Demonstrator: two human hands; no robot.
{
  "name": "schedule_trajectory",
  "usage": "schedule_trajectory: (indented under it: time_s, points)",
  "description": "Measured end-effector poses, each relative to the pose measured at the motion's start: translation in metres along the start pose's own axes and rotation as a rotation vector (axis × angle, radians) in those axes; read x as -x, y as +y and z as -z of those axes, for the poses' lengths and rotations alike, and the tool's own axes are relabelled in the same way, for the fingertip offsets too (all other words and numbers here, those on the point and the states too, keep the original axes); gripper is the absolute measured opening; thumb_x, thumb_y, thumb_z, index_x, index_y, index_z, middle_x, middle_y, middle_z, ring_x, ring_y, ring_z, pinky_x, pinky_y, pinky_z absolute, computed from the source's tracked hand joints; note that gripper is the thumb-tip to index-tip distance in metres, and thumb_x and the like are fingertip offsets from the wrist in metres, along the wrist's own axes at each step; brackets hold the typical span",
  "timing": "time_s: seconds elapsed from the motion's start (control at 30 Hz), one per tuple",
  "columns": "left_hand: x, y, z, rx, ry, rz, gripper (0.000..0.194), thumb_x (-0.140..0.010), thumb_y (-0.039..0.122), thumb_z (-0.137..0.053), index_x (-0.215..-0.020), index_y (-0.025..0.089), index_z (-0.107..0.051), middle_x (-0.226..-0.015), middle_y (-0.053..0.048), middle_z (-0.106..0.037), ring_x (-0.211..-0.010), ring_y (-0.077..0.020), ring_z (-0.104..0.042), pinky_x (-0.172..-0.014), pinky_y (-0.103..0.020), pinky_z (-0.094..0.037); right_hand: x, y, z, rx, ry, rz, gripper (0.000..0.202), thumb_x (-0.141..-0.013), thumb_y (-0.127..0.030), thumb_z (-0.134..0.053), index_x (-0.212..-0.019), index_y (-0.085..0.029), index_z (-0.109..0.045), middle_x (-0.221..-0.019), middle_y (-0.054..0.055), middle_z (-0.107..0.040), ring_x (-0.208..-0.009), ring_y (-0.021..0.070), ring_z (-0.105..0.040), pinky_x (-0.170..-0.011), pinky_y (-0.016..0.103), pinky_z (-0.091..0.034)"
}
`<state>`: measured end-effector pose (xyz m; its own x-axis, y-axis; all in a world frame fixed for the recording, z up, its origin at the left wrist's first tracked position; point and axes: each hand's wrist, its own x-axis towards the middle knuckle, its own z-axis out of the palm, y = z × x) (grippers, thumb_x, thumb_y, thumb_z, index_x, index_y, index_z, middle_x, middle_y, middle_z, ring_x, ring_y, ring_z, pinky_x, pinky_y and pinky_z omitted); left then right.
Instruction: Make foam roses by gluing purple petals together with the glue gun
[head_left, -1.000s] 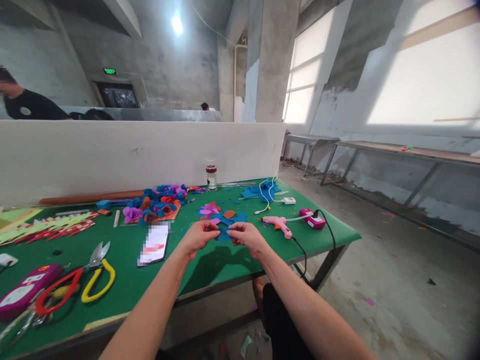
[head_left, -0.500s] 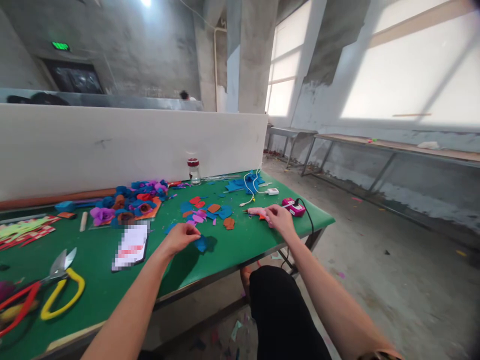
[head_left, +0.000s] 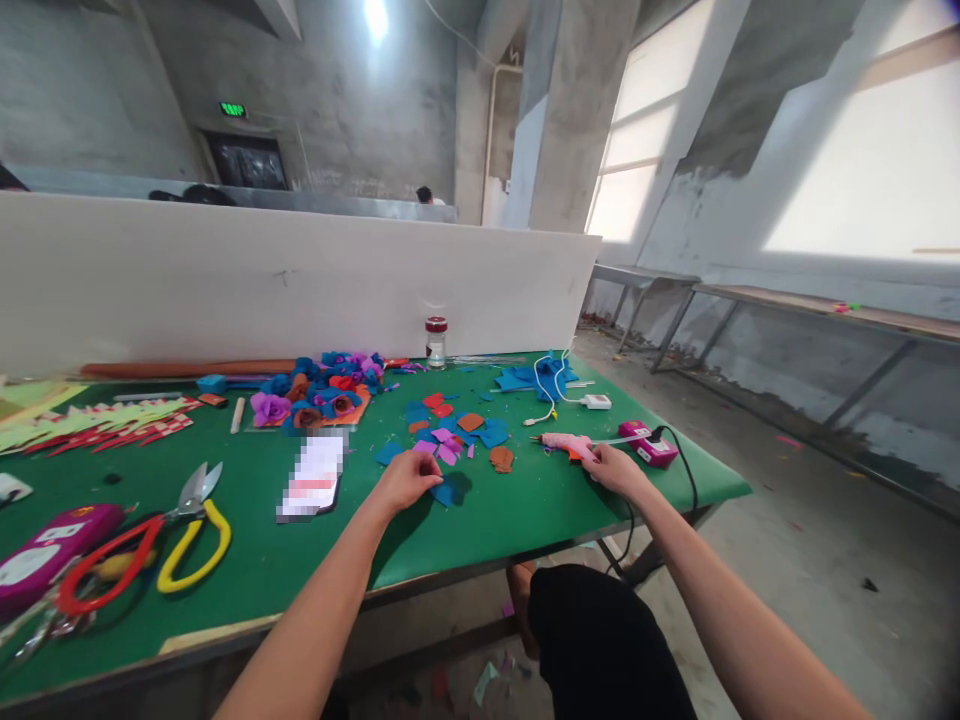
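My left hand is closed in a pinch above the green table, with a blue paper piece at its fingertips. Over at the right, my right hand has its fingers on the rear of a pink glue gun, which lies with its tip pointing left. Behind the hands are scattered blue, purple, red and orange-brown paper petals. Paper flowers are heaped farther left, behind a phone.
Large scissors and a purple box occupy the left. A jar stands by the white partition. White cables and a magenta power block sit at the right, its black cord hanging over the edge.
The view has swung left, so things appear farther right. My right hand now reaches lower on the rear of the glue gun. My left hand remains beside the blue piece.
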<state>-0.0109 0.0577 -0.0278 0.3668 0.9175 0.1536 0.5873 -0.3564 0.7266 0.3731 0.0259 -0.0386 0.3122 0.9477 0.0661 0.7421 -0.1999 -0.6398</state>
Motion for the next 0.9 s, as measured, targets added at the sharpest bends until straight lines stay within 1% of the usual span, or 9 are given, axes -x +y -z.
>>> schedule_trajectory:
  time_s: [0.13,0.23,0.3,0.37,0.47,0.6,0.67,0.77,0.9]
  points:
    - [-0.004,-0.003,-0.002,-0.018,0.011,0.053,0.010,-0.063,0.029,-0.068,-0.061,0.019,-0.069,-0.062,-0.003,-0.067,-0.061,-0.0182,-0.060,-0.058,-0.027,-0.038,0.015,-0.008,0.001,-0.143,0.000,-0.002,0.017,-0.080,-0.034,-0.055,-0.083,-0.018,-0.057,-0.076,0.007,-0.067,-0.070,0.0210,-0.063,-0.059,0.028,-0.042]
    - [-0.007,-0.004,-0.004,-0.031,0.012,0.059,0.011,-0.064,0.030,-0.068,-0.061,0.019,-0.069,-0.062,-0.003,-0.068,-0.062,-0.0186,-0.060,-0.059,-0.027,-0.038,0.036,-0.022,0.003,-0.369,-0.091,0.033,0.026,-0.085,-0.040,-0.050,-0.100,-0.019,-0.052,-0.088,0.006,-0.069,-0.072,0.0165,-0.065,-0.063,0.027,-0.048]
    - [-0.008,-0.005,-0.006,-0.027,0.011,0.054,0.012,-0.064,0.030,-0.069,-0.061,0.018,-0.069,-0.061,-0.003,-0.068,-0.061,-0.0182,-0.059,-0.058,-0.027,-0.038,0.050,-0.035,0.005,-0.686,-0.230,0.051,0.038,-0.075,-0.041,-0.065,-0.104,-0.020,-0.052,-0.084,0.003,-0.068,-0.068,0.0150,-0.064,-0.063,0.026,-0.049]
    - [-0.008,-0.005,-0.007,-0.019,0.015,0.063,0.012,-0.064,0.030,-0.069,-0.061,0.018,-0.069,-0.061,-0.002,-0.067,-0.061,-0.0175,-0.059,-0.059,-0.027,-0.038,0.060,-0.049,0.008,-0.821,-0.331,0.056,0.042,-0.065,-0.040,-0.076,-0.096,-0.019,-0.057,-0.072,-0.002,-0.063,-0.060,0.0118,-0.059,-0.060,0.024,-0.048]
    - [-0.006,-0.006,-0.008,-0.009,0.012,0.065,0.011,-0.065,0.029,-0.069,-0.061,0.019,-0.069,-0.062,-0.002,-0.067,-0.062,-0.0172,-0.059,-0.059,-0.027,-0.038,0.071,-0.066,0.009,-0.803,-0.432,0.103,0.036,-0.071,-0.049,-0.072,-0.082,-0.017,-0.059,-0.064,-0.004,-0.055,-0.055,0.0090,-0.051,-0.061,0.024,-0.049]
    - [-0.005,-0.007,-0.008,-0.002,-0.034,0.023,0.013,-0.067,0.031,-0.068,-0.066,0.019,-0.072,-0.064,-0.002,-0.068,-0.063,-0.0171,-0.059,-0.061,-0.027,-0.039,0.084,-0.079,0.005,-0.642,-0.571,0.207,0.038,-0.075,-0.050,-0.069,-0.092,-0.018,-0.058,-0.066,-0.003,-0.058,-0.055,0.0101,-0.052,-0.053,0.022,-0.043]
    - [-0.005,-0.008,-0.009,0.002,-0.055,0.017,0.015,-0.067,0.033,-0.068,-0.067,0.019,-0.072,-0.063,-0.002,-0.068,-0.064,-0.0174,-0.060,-0.061,-0.026,-0.039,0.090,-0.084,0.000,-0.570,-0.593,0.256,0.036,-0.079,-0.047,-0.066,-0.099,-0.018,-0.058,-0.070,-0.002,-0.060,-0.056,0.0110,-0.054,-0.052,0.022,-0.042]
    - [-0.004,-0.007,-0.010,-0.013,-0.049,0.038,0.015,-0.066,0.034,-0.068,-0.067,0.020,-0.073,-0.064,-0.002,-0.069,-0.066,-0.0180,-0.060,-0.061,-0.027,-0.039,0.096,-0.091,-0.011,-0.471,-0.501,0.348,0.036,-0.082,-0.041,-0.063,-0.111,-0.020,-0.059,-0.084,0.001,-0.065,-0.064,0.0139,-0.058,-0.057,0.025,-0.047]
    - [-0.002,-0.005,-0.011,-0.051,-0.030,0.038,0.013,-0.067,0.031,-0.068,-0.068,0.020,-0.074,-0.065,-0.002,-0.070,-0.066,-0.0180,-0.061,-0.060,-0.027,-0.038,0.098,-0.099,-0.026,-0.335,-0.392,0.473,0.041,-0.083,-0.037,-0.062,-0.121,-0.022,-0.059,-0.104,0.005,-0.068,-0.085,0.0215,-0.063,-0.072,0.030,-0.049]
